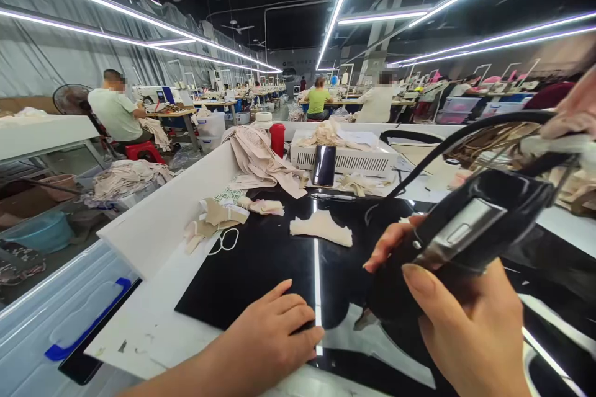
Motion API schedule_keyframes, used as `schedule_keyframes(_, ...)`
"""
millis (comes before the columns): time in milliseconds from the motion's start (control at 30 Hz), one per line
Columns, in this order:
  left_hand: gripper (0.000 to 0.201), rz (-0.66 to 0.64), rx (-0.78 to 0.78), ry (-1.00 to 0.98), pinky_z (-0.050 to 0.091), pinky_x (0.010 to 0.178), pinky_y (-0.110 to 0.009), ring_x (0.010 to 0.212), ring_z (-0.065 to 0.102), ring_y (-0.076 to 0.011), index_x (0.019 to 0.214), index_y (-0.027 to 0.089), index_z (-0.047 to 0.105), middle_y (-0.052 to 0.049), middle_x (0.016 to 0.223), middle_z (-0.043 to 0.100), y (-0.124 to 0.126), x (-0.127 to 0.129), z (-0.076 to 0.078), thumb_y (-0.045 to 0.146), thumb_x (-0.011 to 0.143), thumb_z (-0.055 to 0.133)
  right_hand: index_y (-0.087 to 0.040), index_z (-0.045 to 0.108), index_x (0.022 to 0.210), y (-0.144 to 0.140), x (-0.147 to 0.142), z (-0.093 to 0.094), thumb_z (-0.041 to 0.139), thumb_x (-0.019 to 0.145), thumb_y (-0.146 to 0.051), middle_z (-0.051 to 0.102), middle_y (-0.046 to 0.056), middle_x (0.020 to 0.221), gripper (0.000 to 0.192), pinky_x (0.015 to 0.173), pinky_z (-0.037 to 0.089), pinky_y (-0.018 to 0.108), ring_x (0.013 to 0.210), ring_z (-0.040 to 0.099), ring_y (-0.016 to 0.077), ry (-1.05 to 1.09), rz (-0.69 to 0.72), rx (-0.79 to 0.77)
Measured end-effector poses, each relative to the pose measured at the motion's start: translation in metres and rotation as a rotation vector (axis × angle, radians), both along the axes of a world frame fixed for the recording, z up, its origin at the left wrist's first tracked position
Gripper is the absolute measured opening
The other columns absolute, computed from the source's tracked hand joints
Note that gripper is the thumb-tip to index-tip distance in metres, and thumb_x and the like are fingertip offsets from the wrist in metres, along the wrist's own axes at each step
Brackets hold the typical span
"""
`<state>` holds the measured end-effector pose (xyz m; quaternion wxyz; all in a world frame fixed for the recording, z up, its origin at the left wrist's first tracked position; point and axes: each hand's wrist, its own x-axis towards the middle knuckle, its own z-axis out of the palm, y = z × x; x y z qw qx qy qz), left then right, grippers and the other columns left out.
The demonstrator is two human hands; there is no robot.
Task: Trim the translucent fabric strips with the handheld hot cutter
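Observation:
My right hand [470,316] is wrapped around a black corded hand tool [479,223] with a silver metal plate on its side. The tool is tilted over the right part of a glossy black board [242,273]. Palm down on the board, my left hand [279,335] rests with its fingers apart and slightly bent, holding nothing visible. A pale grey curved piece [372,347] lies between my hands, partly hidden behind the tool. Beyond them sits a small cream fabric piece [321,227].
Fabric scraps [218,214] and white elastic loops [228,240] lie left of the board. Behind it are a phone [325,165], a pen [333,196], a red cup [277,139] and a cream cloth pile [261,155]. A black cable [433,152] arches at right. Co-workers sit farther back.

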<state>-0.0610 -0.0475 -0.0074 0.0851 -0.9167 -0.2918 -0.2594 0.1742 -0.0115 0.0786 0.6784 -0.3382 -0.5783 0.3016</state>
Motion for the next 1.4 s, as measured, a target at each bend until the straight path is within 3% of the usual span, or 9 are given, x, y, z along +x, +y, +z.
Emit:
schedule_keyframes(167,0.015,-0.031,-0.165,-0.043,0.05,0.122,-0.044,0.091,0.073,-0.0143,0.112,0.022,0.074,-0.001,0.102,0.073,0.007,0.001,0.0,0.031,0.11,0.063,-0.029,0.069,0.108,0.002,0.006,-0.003,0.092,0.08,-0.051,0.076,0.0,0.089,0.042,0.058,0.063,0.028,0.065,0.072,0.0191,0.001,-0.115,-0.085)
schedule_keyframes(267,0.016,-0.04,-0.299,-0.06,0.048,0.123,-0.045,0.093,0.075,-0.015,0.113,0.022,0.075,-0.002,0.104,0.074,0.019,-0.003,0.004,0.03,0.111,0.061,-0.029,0.069,0.11,0.002,0.008,-0.007,0.091,0.082,-0.05,0.076,0.0,0.091,0.042,0.059,0.062,0.028,0.067,0.073,0.0189,-0.001,-0.089,-0.09)
schedule_keyframes(400,0.024,-0.111,-0.439,0.012,0.045,0.125,-0.051,0.121,0.072,-0.0242,0.132,0.019,0.069,-0.01,0.126,0.075,0.046,-0.007,0.018,0.025,0.109,0.065,-0.028,0.067,0.114,0.001,0.003,-0.006,0.091,0.083,-0.048,0.075,-0.001,0.088,0.044,0.061,0.063,0.03,0.066,0.072,0.0184,0.139,-0.004,-0.062)
schedule_keyframes(533,0.049,-0.225,-0.632,0.016,0.035,0.131,-0.054,0.15,0.054,-0.0293,0.15,0.023,0.058,-0.01,0.148,0.069,0.067,-0.003,0.031,0.026,0.104,0.074,-0.027,0.066,0.115,-0.001,0.0,-0.005,0.093,0.082,-0.047,0.073,-0.002,0.082,0.047,0.056,0.058,0.029,0.063,0.069,0.0179,0.207,0.03,-0.072)
schedule_keyframes(733,0.067,-0.314,-0.852,0.094,0.016,0.137,-0.061,0.165,0.033,-0.0306,0.159,0.031,0.048,-0.005,0.16,0.061,0.074,0.01,0.039,0.032,0.1,0.08,-0.028,0.066,0.115,-0.002,0.0,-0.008,0.093,0.083,-0.045,0.072,-0.003,0.078,0.045,0.053,0.057,0.03,0.062,0.068,0.0185,0.246,0.05,-0.056)
schedule_keyframes(1000,0.064,-0.359,-0.898,0.07,0.014,0.136,-0.065,0.164,0.034,-0.0334,0.158,0.032,0.052,-0.007,0.157,0.063,0.078,0.016,0.036,0.037,0.1,0.079,-0.028,0.066,0.115,0.001,0.0,-0.011,0.093,0.083,-0.045,0.072,-0.003,0.08,0.045,0.053,0.057,0.032,0.062,0.068,0.0189,0.251,0.034,-0.039)
schedule_keyframes(1200,0.053,-0.397,-0.806,-0.072,0.035,0.129,-0.054,0.148,0.053,-0.0323,0.143,0.024,0.062,-0.013,0.15,0.066,0.077,0.012,0.029,0.038,0.096,0.083,-0.027,0.067,0.114,0.013,-0.002,-0.014,0.091,0.085,-0.042,0.071,-0.004,0.079,0.041,0.055,0.054,0.032,0.062,0.065,0.0179,0.273,-0.011,0.021)
schedule_keyframes(1400,0.042,-0.408,-0.775,-0.076,0.037,0.127,-0.053,0.141,0.058,-0.0293,0.136,0.022,0.062,-0.014,0.144,0.068,0.075,0.013,0.031,0.036,0.1,0.079,-0.028,0.065,0.118,0.014,-0.005,-0.02,0.09,0.088,-0.042,0.071,-0.003,0.082,0.042,0.059,0.054,0.033,0.066,0.064,0.0179,0.283,0.025,-0.015)
